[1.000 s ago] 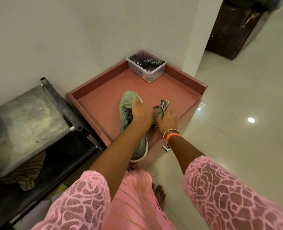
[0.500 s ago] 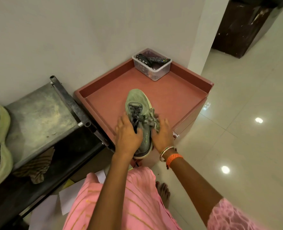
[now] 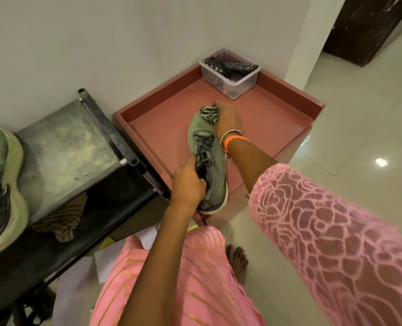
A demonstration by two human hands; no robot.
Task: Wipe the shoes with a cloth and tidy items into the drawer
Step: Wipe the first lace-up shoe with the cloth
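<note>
1. Centrally, a grey-green lace-up sneaker (image 3: 208, 161) lies on the recessed top of a reddish-brown drawer cabinet (image 3: 277, 128), toe toward the wall and heel overhanging the near edge.
2. The left hand (image 3: 187, 182) grips the sneaker at its collar by the laces, fingers curled round the opening.
3. The right hand (image 3: 228, 117), slightly motion-blurred, clutches a crumpled greyish cloth (image 3: 209, 113) and presses it against the toe of the sneaker.
4. On the right wrist sit a metal bangle (image 3: 230, 135) and an orange bracelet (image 3: 237, 139); the arm wears a pink lace sleeve (image 3: 336, 231).
5. A clear plastic container (image 3: 229, 74) stands in the far corner of the cabinet top, well apart from the sneaker, with remote controls (image 3: 240, 66) in it.
6. To the left stands a dusty metal rack (image 3: 65, 151); a second sneaker (image 3: 0, 184) rests on its top at the frame's edge, and a striped brown rag (image 3: 61, 222) lies on its lower shelf.
7. A bare foot (image 3: 237, 257) stands on the glossy tiled floor (image 3: 360, 114).
</note>
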